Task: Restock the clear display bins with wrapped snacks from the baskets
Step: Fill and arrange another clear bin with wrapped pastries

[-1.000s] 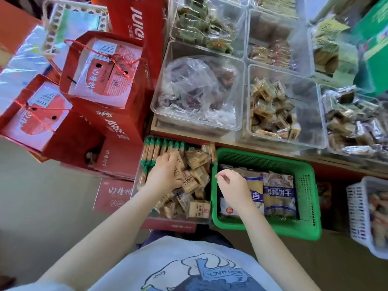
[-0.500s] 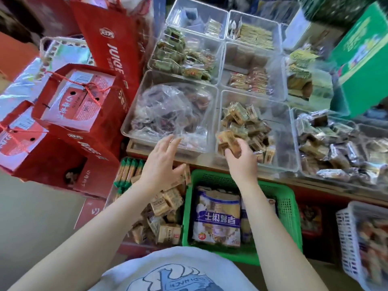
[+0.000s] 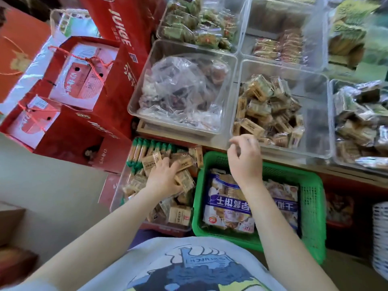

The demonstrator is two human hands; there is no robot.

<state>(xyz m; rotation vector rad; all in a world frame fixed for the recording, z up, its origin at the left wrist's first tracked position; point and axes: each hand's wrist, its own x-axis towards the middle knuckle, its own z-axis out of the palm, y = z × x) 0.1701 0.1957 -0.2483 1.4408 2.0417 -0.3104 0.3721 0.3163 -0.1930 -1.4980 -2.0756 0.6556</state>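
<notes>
A clear low basket [image 3: 123,185] on the floor holds tan wrapped snacks [image 3: 180,215] and green-capped sticks [image 3: 142,150]. My left hand [image 3: 165,177] is pressed into that pile, fingers curled around a few of the tan snacks. My right hand [image 3: 243,160] hovers over the far rim of the green basket [image 3: 310,198], just in front of a clear display bin [image 3: 315,114]. Its fingers are loosely curled and apart, with nothing in them. That bin holds the same tan snacks [image 3: 264,106], heaped on its left side.
Blue-and-white snack packs [image 3: 226,208] lie in the green basket. A bin with a crumpled plastic bag [image 3: 180,89] stands left of the tan-snack bin, and one with silver-wrapped snacks [image 3: 361,122] to its right. Red juice cartons [image 3: 84,80] crowd the left; a white basket [image 3: 381,238] sits at the right edge.
My right hand let tan snacks go into the display bin and drew back toward me empty. My left hand, raised and open half a second ago, dropped back into the floor basket's pile.
</notes>
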